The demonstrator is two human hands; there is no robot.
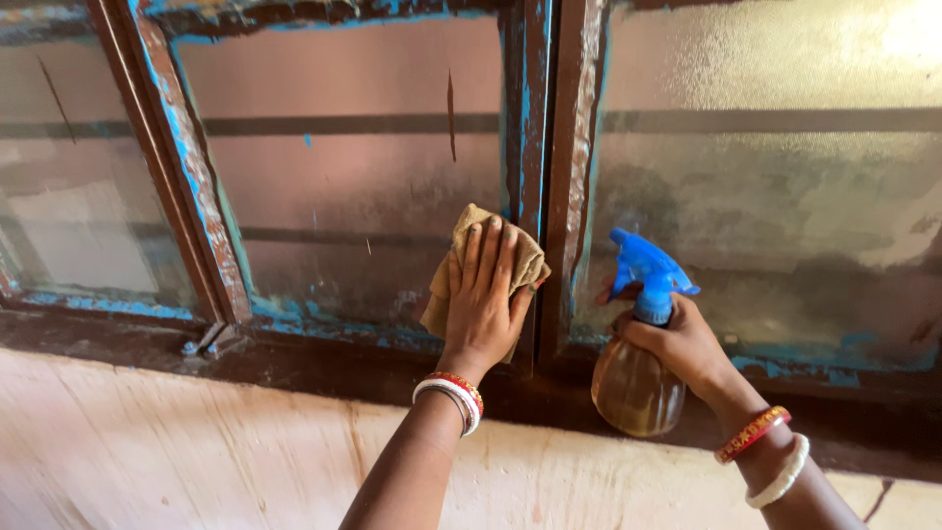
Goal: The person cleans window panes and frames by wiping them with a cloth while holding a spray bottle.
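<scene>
cloth (pixel 488 257) on window pane (pixel 343 177), left of frame post (pixel 549 147) | spray bottle (pixel 638 363) right, above sill (pixel 294 368)
</scene>
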